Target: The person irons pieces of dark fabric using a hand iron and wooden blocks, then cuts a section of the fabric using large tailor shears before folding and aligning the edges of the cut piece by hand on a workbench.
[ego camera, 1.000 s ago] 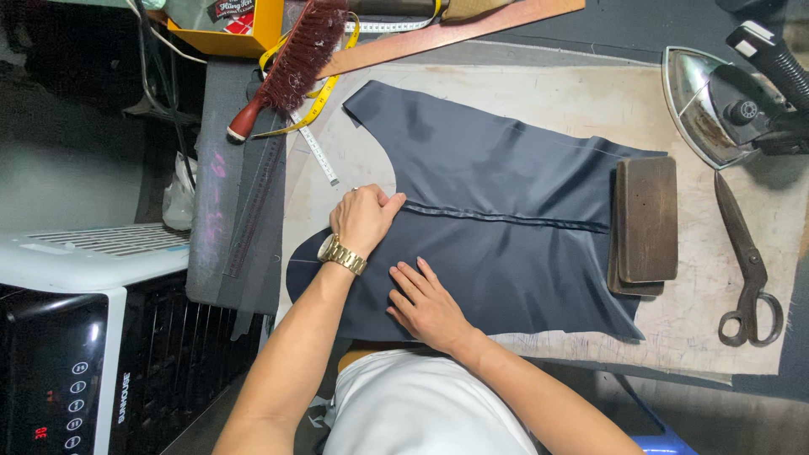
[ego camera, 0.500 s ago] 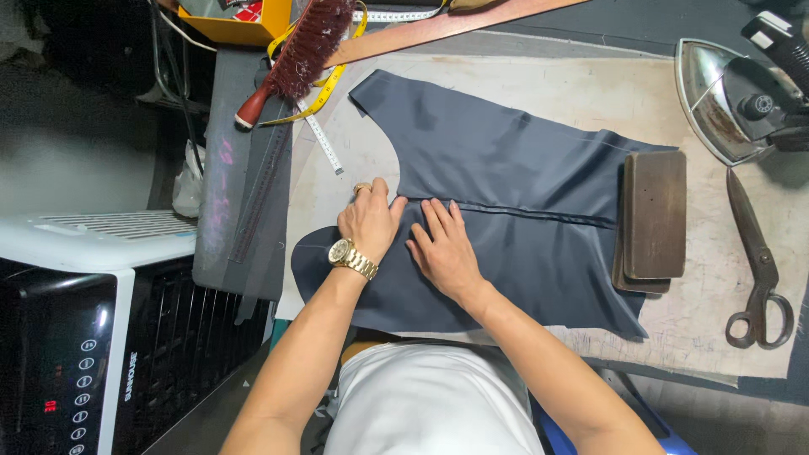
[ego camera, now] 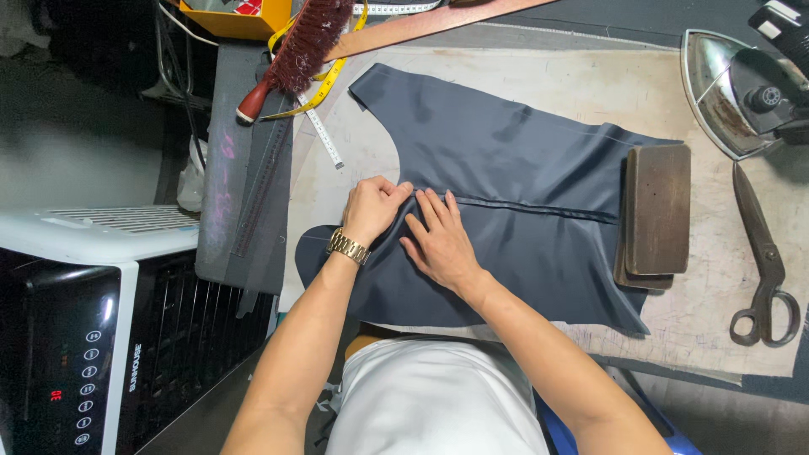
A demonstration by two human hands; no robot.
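A yellow box (ego camera: pixel 244 15) stands top left; a black panel (ego camera: pixel 59 362) sits bottom left.

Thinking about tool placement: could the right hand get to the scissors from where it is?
Probably yes: the right hand rests on the cloth, and only the low wooden block lies between it and the scissors.

1. A wooden block (ego camera: pixel 656 211) lies right of centre.
2. Black scissors (ego camera: pixel 763 270) lie at the right edge, handles toward the bottom.
3. An iron (ego camera: pixel 742 88) rests on its side in the upper right corner.
4. A red-handled brush (ego camera: pixel 295 50) and a yellow tape measure (ego camera: pixel 324 80) sit top centre-left.
5. A white appliance with a dark control panel (ego camera: pixel 76 337) fills the lower left.
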